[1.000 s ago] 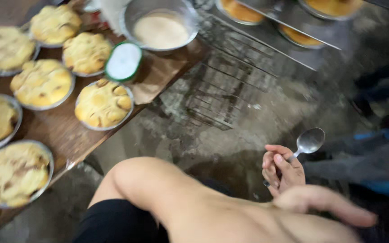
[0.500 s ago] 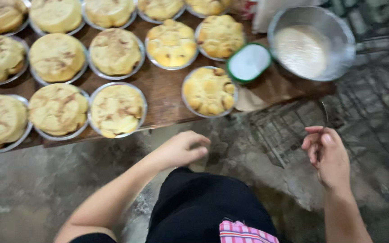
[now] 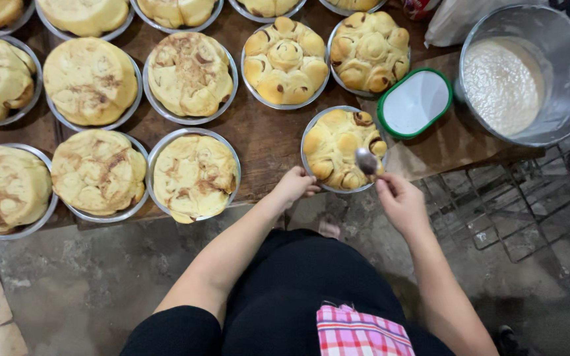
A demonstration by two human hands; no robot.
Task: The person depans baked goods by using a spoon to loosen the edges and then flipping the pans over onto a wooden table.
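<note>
Spoon point(image 3: 366, 160) in the right hand point(image 3: 400, 201) hovers with its metal bowl over the near edge of a round metal pan of rolls point(image 3: 344, 149), which sits at the front edge of the wooden table point(image 3: 265, 135). The right hand's fingers are pinched together around the spoon's handle. The left hand point(image 3: 293, 186) rests at the table's edge, its fingers curled against the pan's near-left rim; whether it actually grips the rim cannot be told.

Just beside that pan, to its right, lies an oval white lid with a green rim point(image 3: 415, 103). Farther right stands a large metal pot point(image 3: 529, 72) holding a pale, grainy mixture. Behind the pan sit 2 more pans of golden knotted rolls point(image 3: 285, 60), and to the left the table is filled with pans of flatter, swirled pale buns point(image 3: 194, 175), packed close together.

Below the table, a wire rack point(image 3: 516, 204) lies on the concrete floor point(image 3: 67, 290). The person wears dark clothing with a pink checked cloth point(image 3: 357, 333) at the waist.
</note>
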